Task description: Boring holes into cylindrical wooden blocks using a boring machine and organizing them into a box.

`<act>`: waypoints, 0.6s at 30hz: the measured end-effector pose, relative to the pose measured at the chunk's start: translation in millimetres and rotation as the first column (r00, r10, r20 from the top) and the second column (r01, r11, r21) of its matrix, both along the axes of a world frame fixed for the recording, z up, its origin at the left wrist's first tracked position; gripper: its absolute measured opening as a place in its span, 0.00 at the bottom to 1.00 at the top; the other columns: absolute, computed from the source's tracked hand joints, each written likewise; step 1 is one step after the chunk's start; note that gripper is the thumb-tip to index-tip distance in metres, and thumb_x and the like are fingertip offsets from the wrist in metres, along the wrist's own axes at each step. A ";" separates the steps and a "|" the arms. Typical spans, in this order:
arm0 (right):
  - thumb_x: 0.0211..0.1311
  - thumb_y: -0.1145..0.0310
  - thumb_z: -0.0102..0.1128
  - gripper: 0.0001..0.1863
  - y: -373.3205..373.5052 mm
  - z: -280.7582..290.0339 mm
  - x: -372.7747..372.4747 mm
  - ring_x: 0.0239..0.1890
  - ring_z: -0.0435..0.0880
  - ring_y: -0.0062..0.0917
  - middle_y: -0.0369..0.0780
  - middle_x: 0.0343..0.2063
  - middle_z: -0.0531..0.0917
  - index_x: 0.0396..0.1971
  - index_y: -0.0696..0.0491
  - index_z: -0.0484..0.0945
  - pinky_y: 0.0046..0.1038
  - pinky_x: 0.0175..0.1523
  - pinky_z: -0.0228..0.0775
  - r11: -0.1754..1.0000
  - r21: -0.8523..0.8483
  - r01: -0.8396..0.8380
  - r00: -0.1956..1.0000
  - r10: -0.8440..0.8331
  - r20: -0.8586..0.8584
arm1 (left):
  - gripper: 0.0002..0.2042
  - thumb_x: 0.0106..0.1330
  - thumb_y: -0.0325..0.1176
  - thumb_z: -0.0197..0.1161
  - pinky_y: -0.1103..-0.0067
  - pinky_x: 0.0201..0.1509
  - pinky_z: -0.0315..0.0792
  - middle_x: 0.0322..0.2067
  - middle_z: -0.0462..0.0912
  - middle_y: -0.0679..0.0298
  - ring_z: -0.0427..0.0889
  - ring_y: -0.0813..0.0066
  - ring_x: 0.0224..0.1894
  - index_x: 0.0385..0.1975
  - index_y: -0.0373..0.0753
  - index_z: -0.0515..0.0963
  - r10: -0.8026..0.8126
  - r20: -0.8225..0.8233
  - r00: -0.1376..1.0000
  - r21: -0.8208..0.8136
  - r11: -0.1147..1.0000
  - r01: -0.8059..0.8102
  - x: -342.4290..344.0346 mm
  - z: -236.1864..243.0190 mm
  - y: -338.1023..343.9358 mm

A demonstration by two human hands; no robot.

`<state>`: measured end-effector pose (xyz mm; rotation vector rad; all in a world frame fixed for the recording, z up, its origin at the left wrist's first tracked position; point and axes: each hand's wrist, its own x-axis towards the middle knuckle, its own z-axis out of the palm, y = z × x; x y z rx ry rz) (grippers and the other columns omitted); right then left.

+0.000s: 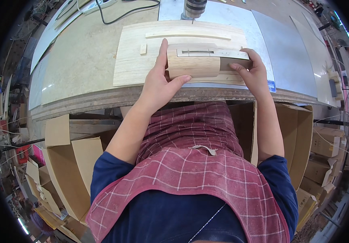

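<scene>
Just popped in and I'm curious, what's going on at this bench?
A person in a checked apron is holding a pale wooden block with both hands. The left hand grips its left end; the right hand holds the dark piece at its right end. A white slotted strip lies along the top. Beyond the block is a drill chuck, its bit apart from the block. Below is a wide wooden board.

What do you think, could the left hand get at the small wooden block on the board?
Probably yes: the small wooden block lies just left of the left hand, with nothing visible between them. That hand would likely need to let go of the rounded wooden piece first.
</scene>
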<state>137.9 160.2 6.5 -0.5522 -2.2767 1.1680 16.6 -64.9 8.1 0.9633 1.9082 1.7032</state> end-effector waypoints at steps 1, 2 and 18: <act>0.40 0.72 0.69 0.22 -1.6 1.1 -0.4 0.41 0.73 0.28 0.41 0.38 0.75 0.39 0.57 0.72 0.26 0.46 0.66 0.999 0.053 -0.006 1.000 0.007 -0.013 | 0.44 0.52 0.26 0.63 0.78 0.47 0.70 0.48 0.70 0.51 0.74 0.69 0.45 0.63 0.40 0.37 -0.004 -0.012 1.000 0.027 1.000 0.005 -0.5 -0.3 -1.3; 0.40 0.72 0.69 0.22 -2.6 2.4 -0.7 0.41 0.73 0.28 0.41 0.38 0.75 0.39 0.57 0.72 0.26 0.46 0.66 0.999 0.053 -0.010 1.000 0.011 -0.016 | 0.44 0.52 0.26 0.63 0.78 0.47 0.70 0.48 0.70 0.51 0.74 0.69 0.45 0.63 0.40 0.37 0.000 -0.015 1.000 0.027 1.000 0.001 -0.4 1.1 -2.3; 0.37 0.60 0.69 0.26 10.2 17.2 -47.6 0.36 0.76 0.33 0.41 0.36 0.77 0.39 0.54 0.73 0.31 0.41 0.68 0.829 0.553 0.080 0.983 -0.157 0.094 | 0.38 0.54 0.25 0.60 0.83 0.29 0.74 0.50 0.66 0.54 0.76 0.73 0.38 0.62 0.41 0.43 0.225 0.032 0.974 0.007 0.974 -0.225 -25.6 5.1 30.2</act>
